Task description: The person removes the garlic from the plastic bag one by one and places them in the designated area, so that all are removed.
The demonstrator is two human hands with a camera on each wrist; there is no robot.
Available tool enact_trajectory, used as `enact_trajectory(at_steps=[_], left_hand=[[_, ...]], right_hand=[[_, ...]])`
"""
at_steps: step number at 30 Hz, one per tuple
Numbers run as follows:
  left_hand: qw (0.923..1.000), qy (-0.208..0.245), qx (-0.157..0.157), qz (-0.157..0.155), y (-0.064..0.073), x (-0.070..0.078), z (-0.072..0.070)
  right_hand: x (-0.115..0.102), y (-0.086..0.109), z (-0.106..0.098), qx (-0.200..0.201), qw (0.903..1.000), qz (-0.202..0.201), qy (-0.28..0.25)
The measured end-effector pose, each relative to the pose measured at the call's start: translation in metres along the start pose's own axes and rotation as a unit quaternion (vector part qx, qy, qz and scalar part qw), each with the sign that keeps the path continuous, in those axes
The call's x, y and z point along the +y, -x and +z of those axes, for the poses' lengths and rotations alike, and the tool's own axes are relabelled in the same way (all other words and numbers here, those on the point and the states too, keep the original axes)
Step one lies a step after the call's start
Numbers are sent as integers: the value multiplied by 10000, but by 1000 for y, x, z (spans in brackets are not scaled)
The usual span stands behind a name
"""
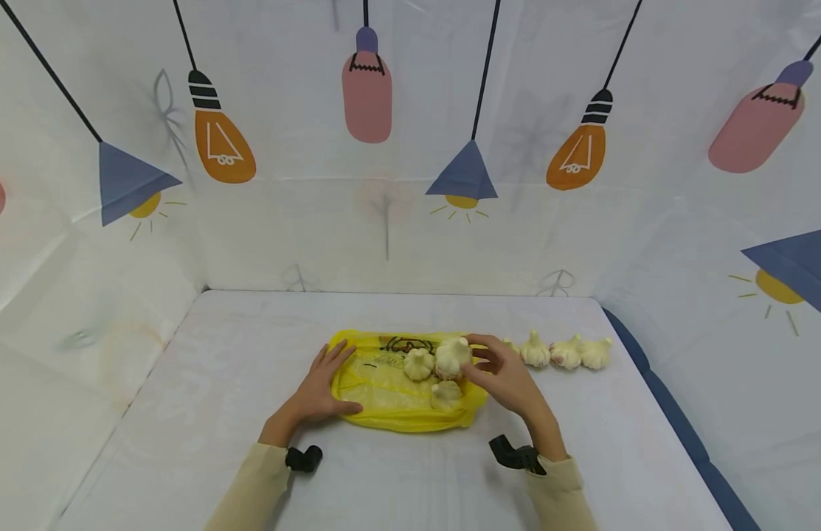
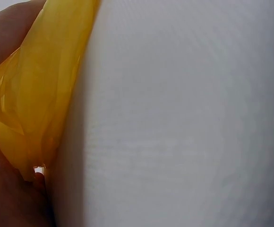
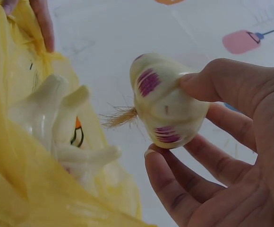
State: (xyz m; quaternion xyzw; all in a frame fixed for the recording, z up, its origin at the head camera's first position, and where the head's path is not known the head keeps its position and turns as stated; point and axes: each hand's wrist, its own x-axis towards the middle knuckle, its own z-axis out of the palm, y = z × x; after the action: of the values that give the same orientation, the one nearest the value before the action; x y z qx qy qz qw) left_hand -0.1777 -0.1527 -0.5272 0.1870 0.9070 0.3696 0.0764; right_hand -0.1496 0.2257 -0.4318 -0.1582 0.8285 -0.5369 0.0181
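My right hand (image 1: 506,372) pinches a white garlic bulb (image 3: 167,106) between thumb and fingertips. Purple streaks and a tuft of roots show on it in the right wrist view. It is held over the right part of a yellow plastic bag (image 1: 383,404). Two more garlic bulbs, one to the left (image 1: 419,364) and one nearer me (image 1: 446,394), lie at the bag's right part. At the bag's left end my left hand (image 1: 320,387) rests with fingers and thumb spread along the plastic. Yellow plastic lies between its thumb and fingers in the left wrist view.
Right of the bag, several garlic bulbs (image 1: 566,354) stand in a row on the white tabletop (image 1: 410,487); my right hand partly overlaps the row. White sheeting printed with lamps (image 1: 410,236) encloses the back and sides. Dark blue fabric (image 1: 676,420) runs along the right edge.
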Motion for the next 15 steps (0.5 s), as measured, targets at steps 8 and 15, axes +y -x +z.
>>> enact_trajectory(at_steps=[8,15], left_hand=[[10000,2,-24,-3,0,0,-1],[10000,-6,3,63,0,0,0]], right_hand=[[12,15,-13,657,9975,-184,195],[17,23,-25,1046,9943,-160,114]])
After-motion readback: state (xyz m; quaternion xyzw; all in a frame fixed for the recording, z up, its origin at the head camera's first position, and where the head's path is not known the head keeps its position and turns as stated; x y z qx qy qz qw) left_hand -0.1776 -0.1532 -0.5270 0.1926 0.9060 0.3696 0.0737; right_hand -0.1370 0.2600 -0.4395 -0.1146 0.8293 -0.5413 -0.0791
